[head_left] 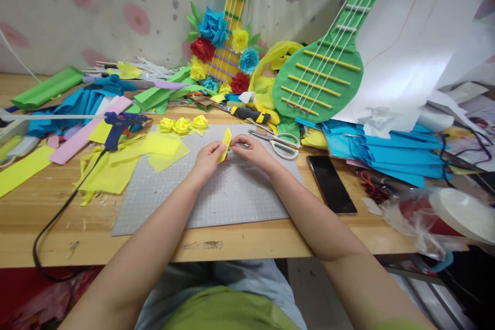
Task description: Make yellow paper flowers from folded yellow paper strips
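Note:
My left hand point(209, 160) pinches a small folded piece of yellow crepe paper point(226, 145) upright above the grey cutting mat point(162, 206). My right hand point(253, 152) is close beside the paper's right edge, its fingers curled together; whether they touch the paper or hold something small is hard to see. Behind the hands, three yellow paper flowers point(181, 126) lie in a row at the mat's far edge. Loose yellow paper sheets point(162, 144) overlap the mat's left side. Scissors point(284, 143) with white and green handles rest just beyond my right hand.
A blue glue gun point(118, 128) with a black cord lies left. At the back are a yellow-and-black cutter point(249, 114), a green paper-covered instrument point(320, 82) and a flower-trimmed yellow one point(224, 59). On the right are a phone point(331, 184) and blue paper point(382, 147).

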`<act>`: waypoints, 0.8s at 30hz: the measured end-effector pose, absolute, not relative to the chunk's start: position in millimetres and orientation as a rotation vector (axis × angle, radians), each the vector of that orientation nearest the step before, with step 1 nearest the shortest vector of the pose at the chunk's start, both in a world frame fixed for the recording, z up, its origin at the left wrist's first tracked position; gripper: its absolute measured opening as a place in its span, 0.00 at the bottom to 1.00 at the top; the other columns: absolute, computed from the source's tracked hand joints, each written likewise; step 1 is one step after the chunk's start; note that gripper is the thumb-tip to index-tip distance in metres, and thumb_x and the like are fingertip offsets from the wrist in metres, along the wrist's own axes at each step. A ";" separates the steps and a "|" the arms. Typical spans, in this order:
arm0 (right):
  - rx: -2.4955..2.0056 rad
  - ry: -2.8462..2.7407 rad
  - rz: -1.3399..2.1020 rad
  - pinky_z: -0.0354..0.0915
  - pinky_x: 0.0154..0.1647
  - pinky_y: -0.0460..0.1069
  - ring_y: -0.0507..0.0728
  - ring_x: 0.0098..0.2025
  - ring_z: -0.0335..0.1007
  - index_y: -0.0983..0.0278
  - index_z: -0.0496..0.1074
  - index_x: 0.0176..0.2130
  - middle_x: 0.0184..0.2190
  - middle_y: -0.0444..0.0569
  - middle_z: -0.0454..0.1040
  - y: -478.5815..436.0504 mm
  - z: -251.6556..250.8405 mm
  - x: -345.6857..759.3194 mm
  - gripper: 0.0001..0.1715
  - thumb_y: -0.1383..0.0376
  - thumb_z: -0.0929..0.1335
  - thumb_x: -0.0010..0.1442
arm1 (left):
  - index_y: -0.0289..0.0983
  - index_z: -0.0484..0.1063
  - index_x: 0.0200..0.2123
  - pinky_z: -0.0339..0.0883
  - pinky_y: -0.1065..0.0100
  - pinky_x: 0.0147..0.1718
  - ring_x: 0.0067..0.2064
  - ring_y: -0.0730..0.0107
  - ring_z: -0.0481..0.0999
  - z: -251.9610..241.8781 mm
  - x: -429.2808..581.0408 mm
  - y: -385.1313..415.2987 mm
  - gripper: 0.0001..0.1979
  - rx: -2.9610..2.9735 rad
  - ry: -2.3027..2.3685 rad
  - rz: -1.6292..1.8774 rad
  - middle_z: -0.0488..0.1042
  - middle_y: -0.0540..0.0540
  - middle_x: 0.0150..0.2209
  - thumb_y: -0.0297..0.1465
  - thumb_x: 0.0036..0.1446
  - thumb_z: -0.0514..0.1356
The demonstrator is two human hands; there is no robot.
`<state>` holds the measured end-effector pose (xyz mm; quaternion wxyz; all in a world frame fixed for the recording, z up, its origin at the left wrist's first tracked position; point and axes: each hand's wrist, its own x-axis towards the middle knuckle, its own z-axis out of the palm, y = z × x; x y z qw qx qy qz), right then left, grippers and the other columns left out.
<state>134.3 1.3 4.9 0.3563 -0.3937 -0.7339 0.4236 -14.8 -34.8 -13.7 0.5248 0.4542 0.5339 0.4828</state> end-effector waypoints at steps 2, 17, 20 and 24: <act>-1.018 -1.855 1.141 0.58 0.47 0.50 0.52 0.39 0.66 0.63 0.68 0.28 0.31 0.43 0.72 1.4 3.7 134.0 0.06 0.64 0.65 0.46 | 0.35 0.71 0.31 0.70 0.67 0.29 0.28 0.73 0.71 -14.9 -15.0 -34.6 0.17 1.125 1.279 1.162 0.71 0.49 0.28 0.44 0.46 0.58; -1.025 -1.613 1.465 0.60 0.36 0.47 0.49 0.30 0.64 0.63 0.67 0.28 0.28 0.41 0.71 -1.1 2.8 132.9 0.08 0.63 0.66 0.43 | 0.35 0.71 0.29 0.69 0.66 0.32 0.28 0.73 0.71 -18.1 -13.7 -33.1 0.18 1.126 1.237 1.207 0.70 0.50 0.27 0.45 0.44 0.59; -1.044 -1.614 1.472 0.59 0.36 0.47 0.49 0.30 0.63 0.63 0.68 0.29 0.28 0.41 0.71 -0.8 3.3 133.4 0.08 0.63 0.66 0.44 | 0.35 0.72 0.28 0.68 0.67 0.32 0.29 0.73 0.71 -18.8 -13.4 -32.3 0.19 1.153 1.249 1.244 0.70 0.50 0.26 0.46 0.44 0.60; -1.053 -1.599 1.494 0.59 0.35 0.46 0.48 0.29 0.62 0.64 0.69 0.29 0.27 0.41 0.71 -0.3 3.0 133.1 0.09 0.64 0.66 0.43 | 0.35 0.72 0.27 0.67 0.69 0.32 0.29 0.72 0.71 -19.5 -14.3 -31.7 0.18 1.204 1.291 1.262 0.70 0.50 0.26 0.46 0.45 0.59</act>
